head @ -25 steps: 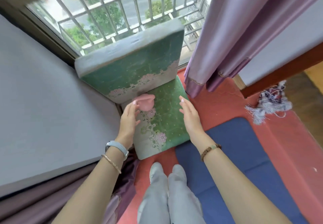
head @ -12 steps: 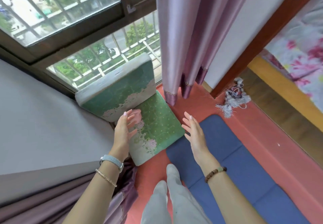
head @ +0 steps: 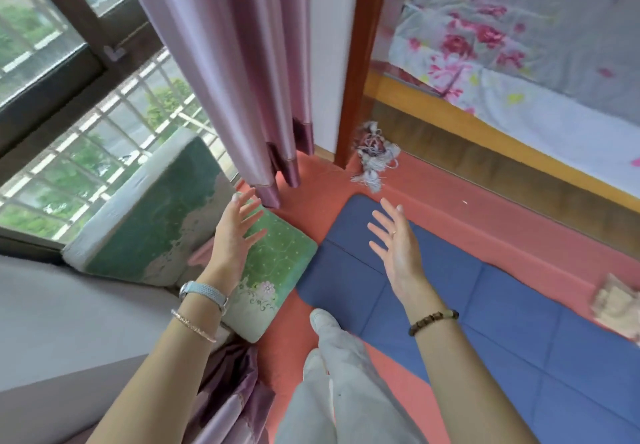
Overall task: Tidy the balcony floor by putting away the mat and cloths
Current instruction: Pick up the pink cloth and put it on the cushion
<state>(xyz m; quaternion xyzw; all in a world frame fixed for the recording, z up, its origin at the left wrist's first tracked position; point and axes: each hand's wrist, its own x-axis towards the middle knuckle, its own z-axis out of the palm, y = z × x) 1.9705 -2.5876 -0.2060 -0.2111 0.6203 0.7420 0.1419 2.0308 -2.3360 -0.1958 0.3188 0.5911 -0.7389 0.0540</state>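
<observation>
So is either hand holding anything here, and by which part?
Nothing is held. The left hand and right hand are both open, fingers spread, above the green cushion and blue mat.

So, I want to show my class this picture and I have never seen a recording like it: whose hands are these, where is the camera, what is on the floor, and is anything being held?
There is no machine here. A person wears a wide-angle camera on the head, so you look forward and down along their own arms. The left hand, with a watch on the wrist, is open above the green cushion, which is folded so that its back stands against the window. The right hand, with a bead bracelet, is open above the blue mat. Neither hand holds anything. The mat lies flat on the red floor. A tangled tasselled cloth lies by the wooden door post, and a beige cloth sits at the right edge. A purple curtain hangs above, and a bed shows beyond.
</observation>
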